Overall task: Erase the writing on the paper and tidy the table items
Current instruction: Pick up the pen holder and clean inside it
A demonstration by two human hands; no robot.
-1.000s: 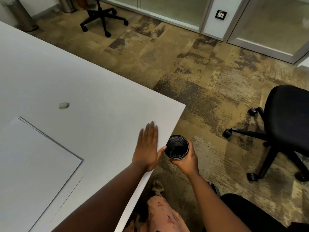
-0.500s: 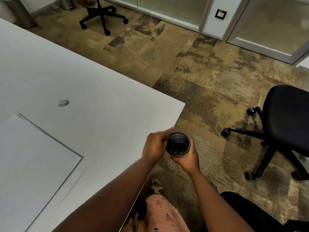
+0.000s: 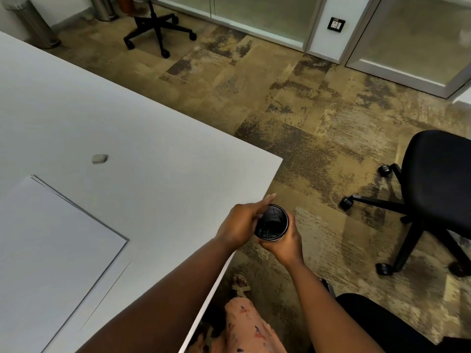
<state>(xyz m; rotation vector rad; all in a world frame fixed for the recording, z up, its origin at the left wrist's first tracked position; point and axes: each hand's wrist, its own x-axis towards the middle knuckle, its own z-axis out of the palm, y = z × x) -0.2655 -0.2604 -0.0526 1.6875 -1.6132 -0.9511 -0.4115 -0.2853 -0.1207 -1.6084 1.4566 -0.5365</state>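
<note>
A black mesh cup (image 3: pixel 271 222) is held just off the right edge of the white table (image 3: pixel 153 138), tilted toward the table. My right hand (image 3: pixel 283 240) grips it from below and the right. My left hand (image 3: pixel 242 222) is over the table edge with its fingers curled against the cup's rim and one finger stretched past it. A small grey eraser (image 3: pixel 99 158) lies on the table to the left. A stack of white paper (image 3: pixel 51 240) lies at the lower left, its visible face blank.
A black office chair (image 3: pixel 438 179) stands on the carpet to the right, and another chair (image 3: pixel 158 24) is at the back. A metal bin (image 3: pixel 33 24) sits at the far left corner. Glass partitions line the back wall.
My left hand went from lying flat on the table edge to curling against the cup's rim. The cup rose a little and tilted toward the table.
</note>
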